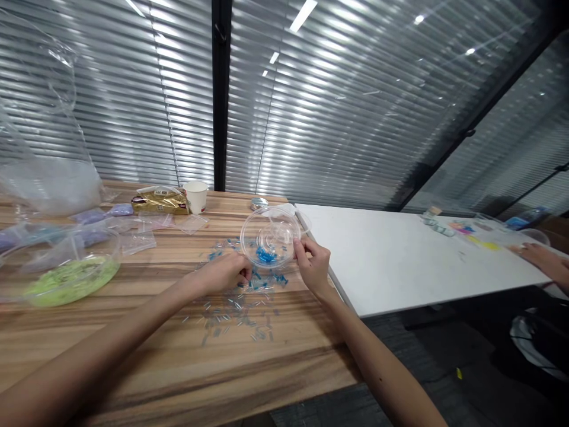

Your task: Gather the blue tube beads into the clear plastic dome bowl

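Observation:
My right hand (313,264) grips the rim of a clear round plastic bowl (291,228), tilted so that its inside shows. Small blue tube-like pieces (265,255) are gathered at the low side of the bowl. Beside it, my left hand (229,273) is closed with its fingers curled down over the pile; whatever it pinches is hidden. Around and below my left hand, many small clear tube-like pieces (235,303) and blue ones (280,279) lie scattered on the wooden table (178,367).
At the left are a clear basin with green contents (75,281), several small plastic bags (137,242) and a large translucent tub (53,184). A gold packet (160,201), a paper cup (195,197) and a small round tin (259,204) stand behind. Another person's hand (540,258) rests at the white table (382,261).

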Demonstrator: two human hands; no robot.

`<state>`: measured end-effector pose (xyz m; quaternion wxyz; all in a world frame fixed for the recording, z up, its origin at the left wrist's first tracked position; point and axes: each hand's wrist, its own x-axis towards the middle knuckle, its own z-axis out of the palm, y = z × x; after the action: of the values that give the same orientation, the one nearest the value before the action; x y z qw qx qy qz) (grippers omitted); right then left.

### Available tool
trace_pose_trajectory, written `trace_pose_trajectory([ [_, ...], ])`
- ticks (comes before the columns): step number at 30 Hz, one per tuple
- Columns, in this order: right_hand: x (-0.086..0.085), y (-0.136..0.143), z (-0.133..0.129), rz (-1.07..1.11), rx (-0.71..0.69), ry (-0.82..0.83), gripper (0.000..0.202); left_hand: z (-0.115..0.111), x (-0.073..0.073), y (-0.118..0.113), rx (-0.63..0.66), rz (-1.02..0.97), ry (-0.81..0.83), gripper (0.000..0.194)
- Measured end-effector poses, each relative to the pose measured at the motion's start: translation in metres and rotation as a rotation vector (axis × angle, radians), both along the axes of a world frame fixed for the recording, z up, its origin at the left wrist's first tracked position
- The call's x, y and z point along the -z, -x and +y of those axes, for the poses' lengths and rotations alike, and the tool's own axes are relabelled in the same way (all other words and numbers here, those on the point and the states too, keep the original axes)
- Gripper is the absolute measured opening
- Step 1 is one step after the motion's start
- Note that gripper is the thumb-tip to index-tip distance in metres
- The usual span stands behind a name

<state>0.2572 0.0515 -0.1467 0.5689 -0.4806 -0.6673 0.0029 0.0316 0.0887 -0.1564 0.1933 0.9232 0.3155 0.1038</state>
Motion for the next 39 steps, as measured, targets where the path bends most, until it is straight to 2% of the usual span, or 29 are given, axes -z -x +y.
trace_pose_trajectory([
  [8, 0.001, -0.001, 0.001, -0.018, -0.001, 0.001, 0.043, -0.004, -0.004, -0.003, -0.009, 0.005, 0.000, 0.018],
  [39, 0.000, -0.002, 0.001, -0.012, -0.054, 0.062, 0.042, -0.011, -0.005, -0.006, -0.028, 0.058, -0.049, 0.014],
])
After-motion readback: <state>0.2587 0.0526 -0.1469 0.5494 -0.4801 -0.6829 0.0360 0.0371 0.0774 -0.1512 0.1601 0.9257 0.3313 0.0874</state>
